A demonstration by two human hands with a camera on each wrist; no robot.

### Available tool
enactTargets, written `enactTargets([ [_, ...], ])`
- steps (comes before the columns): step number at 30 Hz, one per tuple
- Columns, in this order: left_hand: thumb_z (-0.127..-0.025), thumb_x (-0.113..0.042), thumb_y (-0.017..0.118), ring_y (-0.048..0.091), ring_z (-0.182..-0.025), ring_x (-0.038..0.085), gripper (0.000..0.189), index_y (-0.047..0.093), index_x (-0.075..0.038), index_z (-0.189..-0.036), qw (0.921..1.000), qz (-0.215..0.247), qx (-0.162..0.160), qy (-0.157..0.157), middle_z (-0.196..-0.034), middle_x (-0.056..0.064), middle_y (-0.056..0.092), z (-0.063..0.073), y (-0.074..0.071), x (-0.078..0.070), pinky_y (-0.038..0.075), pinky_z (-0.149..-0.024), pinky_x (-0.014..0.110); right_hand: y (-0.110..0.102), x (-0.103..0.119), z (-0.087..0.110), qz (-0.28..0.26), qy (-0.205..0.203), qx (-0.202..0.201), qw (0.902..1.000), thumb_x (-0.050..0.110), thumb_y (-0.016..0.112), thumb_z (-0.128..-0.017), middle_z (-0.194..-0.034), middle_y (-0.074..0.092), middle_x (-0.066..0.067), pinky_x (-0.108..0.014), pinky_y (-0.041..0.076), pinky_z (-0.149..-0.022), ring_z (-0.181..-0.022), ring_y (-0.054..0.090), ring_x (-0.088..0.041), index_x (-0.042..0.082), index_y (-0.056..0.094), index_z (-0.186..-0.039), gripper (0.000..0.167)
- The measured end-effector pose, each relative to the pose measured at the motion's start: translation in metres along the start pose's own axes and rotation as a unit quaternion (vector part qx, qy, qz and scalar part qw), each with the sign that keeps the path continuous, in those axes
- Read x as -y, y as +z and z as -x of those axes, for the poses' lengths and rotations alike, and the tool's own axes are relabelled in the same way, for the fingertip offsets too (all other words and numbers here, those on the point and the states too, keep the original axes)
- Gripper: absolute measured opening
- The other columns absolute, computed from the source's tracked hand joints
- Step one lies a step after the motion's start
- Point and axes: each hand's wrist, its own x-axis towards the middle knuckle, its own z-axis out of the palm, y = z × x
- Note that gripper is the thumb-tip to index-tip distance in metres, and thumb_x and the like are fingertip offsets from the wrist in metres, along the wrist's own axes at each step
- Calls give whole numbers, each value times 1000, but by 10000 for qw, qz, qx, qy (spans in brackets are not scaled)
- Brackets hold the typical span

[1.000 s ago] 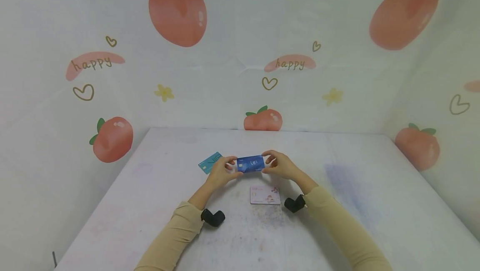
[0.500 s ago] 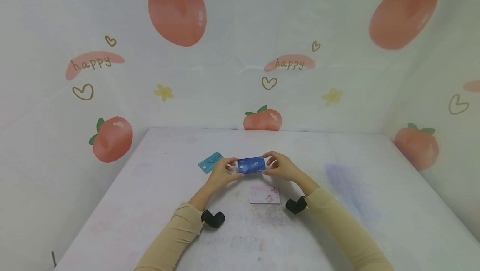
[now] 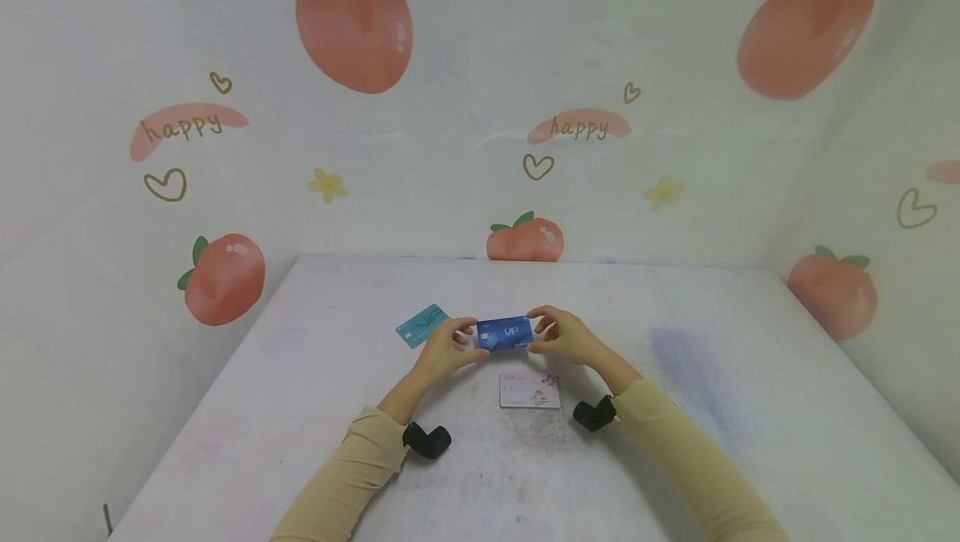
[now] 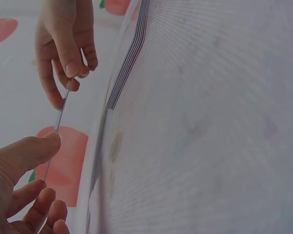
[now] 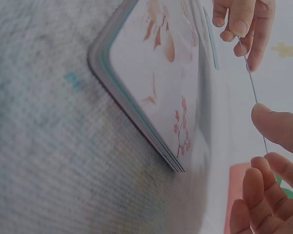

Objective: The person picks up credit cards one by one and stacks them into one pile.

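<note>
A dark blue VIP card (image 3: 505,333) is held up above the table between both hands. My left hand (image 3: 446,349) pinches its left end between thumb and fingers, and my right hand (image 3: 564,336) pinches its right end the same way. Both wrist views show the card edge-on as a thin line. Nearer to me, a stack of cards (image 3: 529,390) lies on the table, a pink flowered VIP card on top; its layered edges show in the right wrist view. A teal VIP card (image 3: 422,326) lies behind my left hand, which covers part of its right side.
The white table (image 3: 337,300) meets a backdrop (image 3: 465,192) printed with fruit, hearts and "happy" at its far edge. Black wrist mounts (image 3: 427,440) hang below both sleeves, close to the tabletop.
The blue card and both hands have shifted slightly right and a little lower in the head view. The grip on the card is the same; the stack and the teal card lie as before.
</note>
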Motion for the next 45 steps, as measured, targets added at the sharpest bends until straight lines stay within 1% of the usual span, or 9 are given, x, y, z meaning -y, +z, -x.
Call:
enactTargets([
  [4, -74, -17, 78, 59, -90, 25, 55, 57, -2, -123, 10000, 39, -20, -14, -106, 16, 62, 1, 1, 0, 49, -75, 32, 1, -1, 1, 28, -44, -3, 10000, 13, 73, -79, -95, 60, -14, -28, 47, -72, -78, 57, -16, 2, 52, -123, 50],
  [11, -73, -15, 78, 59, -90, 25, 53, 59, -1, -121, 9999, 122, -69, -42, -104, 16, 62, 2, 1, -2, 48, -75, 32, 2, -1, 3, 42, 21, 9, 10000, 14, 72, -79, -95, 60, -13, -28, 47, -72, -79, 56, -16, 3, 52, -124, 50],
  [19, -74, -16, 78, 59, -91, 25, 54, 58, -2, -122, 10000, 86, 14, -28, -104, 16, 62, 3, 2, -1, 49, -75, 32, 3, -2, 5, 45, 112, 42, 9999, 15, 73, -79, -96, 60, -11, -26, 46, -71, -79, 55, -15, 4, 52, -124, 50],
  [23, -74, -16, 77, 58, -91, 24, 53, 58, -2, -122, 10000, 73, 53, -6, -104, 15, 62, 5, 2, 0, 48, -75, 30, 2, -2, 8, 36, 48, 46, 10000, 15, 72, -79, -96, 60, -11, -27, 46, -71, -79, 55, -15, 4, 52, -124, 50],
  [27, -74, -15, 78, 58, -90, 24, 54, 58, 0, -122, 9999, 91, 78, 70, -103, 16, 61, 6, 2, -1, 48, -75, 31, 2, -2, 10, 11, 6, 50, 10000, 15, 72, -79, -96, 60, -12, -27, 46, -70, -78, 55, -15, 3, 52, -123, 50],
  [39, -73, -15, 78, 57, -89, 21, 53, 60, -4, -121, 9999, 142, 72, -58, -101, 12, 61, 7, 4, -5, 47, -74, 29, 1, -2, 14, -41, 140, 77, 9999, 17, 72, -80, -97, 59, -12, -26, 45, -68, -78, 54, -16, 3, 52, -123, 50],
  [45, -73, -14, 78, 58, -89, 21, 52, 60, -3, -120, 9999, 143, 80, -42, -100, 12, 61, 8, 4, -7, 46, -74, 28, 1, -2, 16, -40, 43, 62, 10000, 16, 72, -79, -96, 60, -13, -26, 45, -68, -77, 54, -15, 2, 52, -123, 50],
])
